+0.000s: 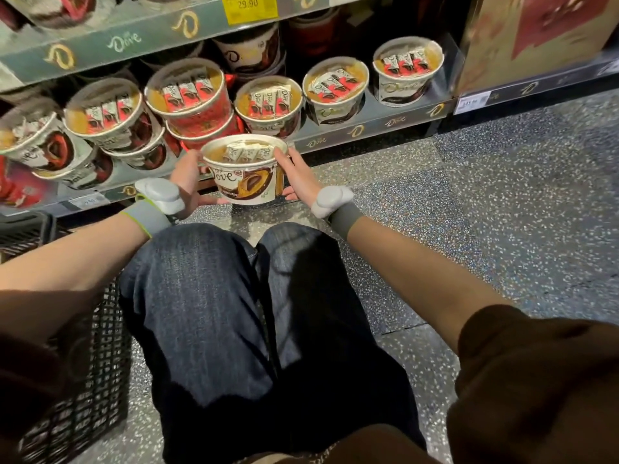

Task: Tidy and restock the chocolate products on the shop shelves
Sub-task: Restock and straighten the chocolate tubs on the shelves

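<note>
Your knees (234,296) are nearest, crate (83,329) beside the left one. Left hand (187,185) and right hand (301,179) clasp the tub (246,175), fingers curled round its sides, just before the bottom shelf (368,128).

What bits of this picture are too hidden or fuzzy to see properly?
Head view only:
- Black basket: cut off by the left edge, contents not visible.
- White price label: print too small to read.
- Held tub: far side faces away.
- Left hand and right hand: fingertips behind the tub.
</note>
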Tool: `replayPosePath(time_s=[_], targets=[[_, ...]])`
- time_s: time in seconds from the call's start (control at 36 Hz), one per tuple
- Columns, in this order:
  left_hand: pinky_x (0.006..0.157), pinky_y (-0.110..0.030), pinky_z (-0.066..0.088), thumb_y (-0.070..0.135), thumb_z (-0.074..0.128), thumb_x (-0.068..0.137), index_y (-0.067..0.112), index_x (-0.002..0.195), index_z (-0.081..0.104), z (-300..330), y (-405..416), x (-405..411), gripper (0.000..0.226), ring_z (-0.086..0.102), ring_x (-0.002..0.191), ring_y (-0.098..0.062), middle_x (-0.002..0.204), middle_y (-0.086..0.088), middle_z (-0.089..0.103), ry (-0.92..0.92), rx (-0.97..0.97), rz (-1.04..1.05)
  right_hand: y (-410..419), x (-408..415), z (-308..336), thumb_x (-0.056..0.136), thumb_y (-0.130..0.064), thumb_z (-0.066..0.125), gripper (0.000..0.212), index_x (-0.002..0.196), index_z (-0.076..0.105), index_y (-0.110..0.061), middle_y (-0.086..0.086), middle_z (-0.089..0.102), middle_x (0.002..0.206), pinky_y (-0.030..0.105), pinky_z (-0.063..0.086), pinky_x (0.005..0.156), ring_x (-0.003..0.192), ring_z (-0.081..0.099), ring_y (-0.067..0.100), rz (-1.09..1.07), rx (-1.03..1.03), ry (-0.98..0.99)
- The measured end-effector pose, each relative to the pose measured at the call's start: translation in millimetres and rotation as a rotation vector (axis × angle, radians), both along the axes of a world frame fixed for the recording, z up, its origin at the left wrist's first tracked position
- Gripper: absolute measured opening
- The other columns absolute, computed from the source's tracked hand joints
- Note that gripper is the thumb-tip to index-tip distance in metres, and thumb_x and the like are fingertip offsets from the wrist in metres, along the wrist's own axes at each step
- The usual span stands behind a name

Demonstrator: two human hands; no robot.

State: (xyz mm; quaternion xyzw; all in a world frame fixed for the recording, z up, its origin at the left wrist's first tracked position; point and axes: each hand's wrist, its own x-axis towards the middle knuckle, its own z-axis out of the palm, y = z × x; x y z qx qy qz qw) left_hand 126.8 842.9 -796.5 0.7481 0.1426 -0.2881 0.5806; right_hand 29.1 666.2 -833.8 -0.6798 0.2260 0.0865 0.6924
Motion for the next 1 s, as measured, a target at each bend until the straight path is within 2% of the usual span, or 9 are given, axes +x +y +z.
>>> replayPosePath(time_s=[0.08, 0.19, 0.42, 0.53, 0.64, 0.75, 0.89, 0.94, 1.0], targets=[[0.063, -0.048, 0.057, 0.029, 0.040, 0.088, 0.023, 0.129, 0.051, 4.7, -4.4, -4.6, 0.042, 0.048, 0.120, -0.026, 0.131, -0.004, 0.050, -0.006, 0.004, -0.014, -1.6, -1.6, 4.5, 0.098, -0.055, 0.031, 0.061, 0.150, 0.014, -0.028, 0.007, 0.035, 0.150, 0.036, 0.050, 0.085, 0.100, 0.058, 0.031, 0.011, -0.010, 0.015], [0.068, -0.047, 0.056, 0.023, 0.036, 0.092, 0.020, 0.118, 0.053, 11.2, -12.3, -8.7, 0.031, 0.052, 0.109, -0.023, 0.103, 0.000, 0.055, -0.037, 0.002, -0.038, -4.3, -4.4, 9.0, 0.098, -0.055, 0.031, 0.061, 0.150, 0.017, -0.026, 0.007, 0.037, 0.148, 0.035, 0.051, 0.083, 0.099, 0.058, 0.029, -0.007, -0.030, 0.003], [0.069, -0.049, 0.057, 0.034, 0.044, 0.092, 0.022, 0.126, 0.052, 23.9, -23.0, -13.4, 0.037, 0.054, 0.111, -0.024, 0.114, 0.000, 0.057, -0.049, -0.015, -0.062, -11.6, -7.4, 21.4, 0.097, -0.056, 0.033, 0.063, 0.151, 0.017, -0.026, 0.007, 0.037, 0.148, 0.029, 0.051, 0.071, 0.099, 0.059, 0.031, -0.043, -0.028, 0.007], [0.077, -0.054, 0.055, 0.034, 0.047, 0.090, 0.017, 0.126, 0.053, 31.7, -27.3, -9.7, 0.040, 0.055, 0.110, -0.028, 0.104, -0.002, 0.057, -0.080, -0.042, -0.037, -14.9, -4.4, 32.0, 0.096, -0.057, 0.034, 0.064, 0.150, 0.019, -0.027, 0.005, 0.039, 0.147, 0.033, 0.050, 0.075, 0.105, 0.058, 0.031, -0.077, -0.020, -0.021], [0.076, -0.049, 0.056, 0.040, 0.051, 0.090, 0.016, 0.109, 0.061, 47.8, -33.8, -6.2, 0.032, 0.062, 0.084, -0.021, 0.086, 0.000, 0.061, -0.137, -0.035, -0.049, -19.1, 3.2, 48.1, 0.096, -0.054, 0.035, 0.063, 0.150, 0.020, -0.025, 0.005, 0.043, 0.144, 0.027, 0.044, 0.063, 0.102, 0.056, 0.025, -0.109, 0.001, -0.066], [0.074, -0.045, 0.056, 0.037, 0.049, 0.092, 0.017, 0.092, 0.062, 78.4, -46.0, 4.2, 0.023, 0.051, 0.059, -0.015, 0.059, 0.007, 0.057, -0.199, -0.081, -0.044, -31.3, 12.3, 79.1, 0.099, -0.047, 0.036, 0.056, 0.149, 0.021, -0.025, 0.002, 0.041, 0.144, 0.022, 0.038, 0.058, 0.101, 0.054, 0.022, -0.169, 0.029, -0.137], [0.038, -0.024, 0.050, 0.037, 0.045, 0.095, 0.015, 0.101, 0.055, 117.4, -65.3, 10.3, 0.025, 0.054, 0.065, -0.019, 0.079, -0.002, 0.055, -0.271, -0.085, -0.021, -49.3, 21.3, 116.6, 0.100, -0.042, 0.038, 0.053, 0.146, 0.028, -0.020, 0.003, 0.042, 0.142, 0.024, 0.039, 0.064, 0.112, 0.047, 0.022, -0.215, 0.036, -0.244], [0.042, -0.022, 0.052, 0.037, 0.045, 0.095, 0.013, 0.102, 0.053, 131.9, -68.6, 11.2, 0.026, 0.054, 0.069, -0.017, 0.085, -0.002, 0.054, -0.277, -0.103, -0.043, -56.9, 20.7, 129.3, 0.100, -0.040, 0.037, 0.049, 0.144, 0.032, -0.020, 0.002, 0.046, 0.135, 0.026, 0.041, 0.072, 0.117, 0.047, 0.020, -0.212, 0.033, -0.289], [0.053, -0.034, 0.056, 0.035, 0.056, 0.086, 0.010, 0.112, 0.056, 137.8, -67.3, 16.9, 0.036, 0.056, 0.079, -0.019, 0.100, -0.005, 0.059, -0.307, -0.116, -0.066, -60.7, 19.9, 137.3, 0.101, -0.041, 0.035, 0.046, 0.143, 0.034, -0.022, 0.000, 0.047, 0.132, 0.024, 0.041, 0.070, 0.113, 0.045, 0.016, -0.201, 0.043, -0.303]])
